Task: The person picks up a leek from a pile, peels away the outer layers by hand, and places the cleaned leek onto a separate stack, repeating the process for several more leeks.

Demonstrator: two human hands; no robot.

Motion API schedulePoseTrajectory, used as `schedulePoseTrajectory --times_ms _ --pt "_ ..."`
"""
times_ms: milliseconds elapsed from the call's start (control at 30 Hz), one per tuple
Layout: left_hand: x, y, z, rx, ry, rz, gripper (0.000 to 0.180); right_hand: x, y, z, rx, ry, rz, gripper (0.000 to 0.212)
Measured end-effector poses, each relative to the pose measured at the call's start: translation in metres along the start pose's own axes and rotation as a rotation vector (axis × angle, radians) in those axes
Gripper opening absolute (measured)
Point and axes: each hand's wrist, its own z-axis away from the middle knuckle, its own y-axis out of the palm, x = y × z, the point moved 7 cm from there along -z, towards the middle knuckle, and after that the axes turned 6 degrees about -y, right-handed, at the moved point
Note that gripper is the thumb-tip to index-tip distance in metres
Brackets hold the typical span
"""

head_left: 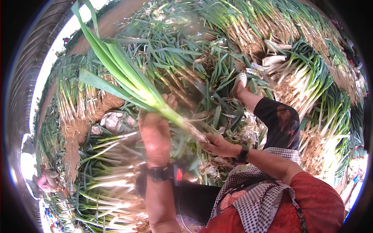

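Observation:
A single leek (171,113) with a pale stalk and broad green leaves slants across the middle, its leaves fanning toward the upper left. My right hand (219,145) is closed around its lower end, where the roots would be; that tip is partly hidden by the fingers. Higher up, where the leaves spread, my left hand (154,126) lies behind the stalk. Its fingers curl up past the stalk's far side, so the leek runs through the hand. Both wrists wear dark bands.
Piles of leeks with pale stalks (112,174) lie at the left. More rooted bundles (307,89) are at the right, and brownish unpeeled bundles (248,31) at the back. Loose leaves (217,105) cover the ground before me. My bent leg (278,120) reaches forward.

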Motion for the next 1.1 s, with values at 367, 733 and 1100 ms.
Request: schedulePoseTrajectory --times_ms 367,733,1100 --pt "0.005 0.014 0.005 -0.031 0.050 0.031 0.045 0.011 -0.009 0.000 -0.067 -0.054 -0.129 0.031" --pt "0.034 0.033 0.018 0.329 -0.391 0.158 0.059 0.060 0.003 0.002 0.263 0.101 -0.415 0.045" --pt "-0.003 -0.007 0.005 0.135 -0.144 -0.411 0.061 0.099 -0.003 -0.034 0.056 -0.211 0.022 0.032"
